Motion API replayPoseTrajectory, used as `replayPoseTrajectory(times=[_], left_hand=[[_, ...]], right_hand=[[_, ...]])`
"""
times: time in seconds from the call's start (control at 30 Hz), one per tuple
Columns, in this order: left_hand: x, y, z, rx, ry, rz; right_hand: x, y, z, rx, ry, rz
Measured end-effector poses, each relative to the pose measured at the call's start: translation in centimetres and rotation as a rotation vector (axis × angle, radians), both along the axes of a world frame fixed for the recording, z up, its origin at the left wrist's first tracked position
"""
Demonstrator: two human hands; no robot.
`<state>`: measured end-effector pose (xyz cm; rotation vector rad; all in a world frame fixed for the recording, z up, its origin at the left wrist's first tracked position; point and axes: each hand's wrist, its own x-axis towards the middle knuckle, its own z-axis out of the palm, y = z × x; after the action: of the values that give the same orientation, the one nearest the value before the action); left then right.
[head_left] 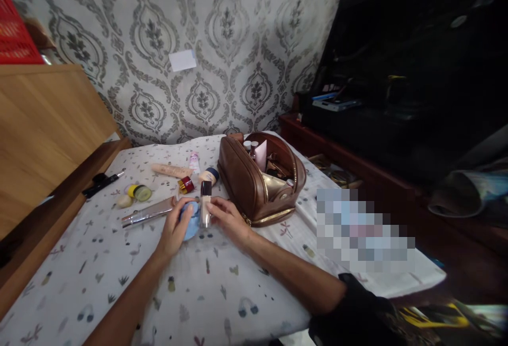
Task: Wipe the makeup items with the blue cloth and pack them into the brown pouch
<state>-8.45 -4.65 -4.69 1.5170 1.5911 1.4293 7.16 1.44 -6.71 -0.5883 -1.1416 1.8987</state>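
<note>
My right hand (225, 217) is closed around a small foundation bottle (205, 203) with a dark cap, held upright over the patterned sheet (198, 293). My left hand (174, 228) presses a light blue cloth (191, 220) against the bottle's side. Just behind them lie a silver tube (147, 212), a red-and-gold jar (186, 184), a peach tube (171, 170), a blue-capped bottle (210, 175) and a small pink-and-white tube (194, 162). A brown leather toiletry bag (254, 182) stands open to the right, with bottles inside it.
A green-and-yellow jar (141, 192) and a pale round piece (124, 201) lie at the left, with a black tool (101, 182) near the wooden headboard (43, 134). A dark wooden shelf (357, 161) with clutter runs along the right. Patterned wallpaper is behind.
</note>
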Motion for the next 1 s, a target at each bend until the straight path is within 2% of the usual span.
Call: replayPoseTrajectory(times=[0.17,0.23,0.33,0.57,0.83,0.93,1.0], left_hand=[[0.07,0.23,-0.01,0.094,-0.020,0.256],[0.05,0.28,-0.08,0.109,-0.032,0.301],[0.07,0.32,-0.24,0.059,-0.044,0.248],[-0.12,0.40,-0.32,-0.016,0.042,0.092],[-0.86,0.42,-0.47,-0.089,0.086,0.022],[-0.82,0.41,-0.64,-0.132,0.020,0.025],[-0.72,0.46,-0.74,-0.150,-0.076,0.061]], right_hand=[[-0.21,-0.22,-0.40,0.094,-0.135,0.053],[-0.33,-0.25,-0.60,0.157,-0.169,0.070],[-0.40,-0.19,-0.81,0.198,-0.184,0.097],[-0.30,-0.15,-0.64,0.093,-0.136,0.062],[-0.60,0.07,-0.83,0.094,-0.101,-0.072],[-0.61,0.22,-0.89,0.097,-0.120,-0.098],[-0.67,0.19,-1.02,0.102,-0.127,-0.061]])
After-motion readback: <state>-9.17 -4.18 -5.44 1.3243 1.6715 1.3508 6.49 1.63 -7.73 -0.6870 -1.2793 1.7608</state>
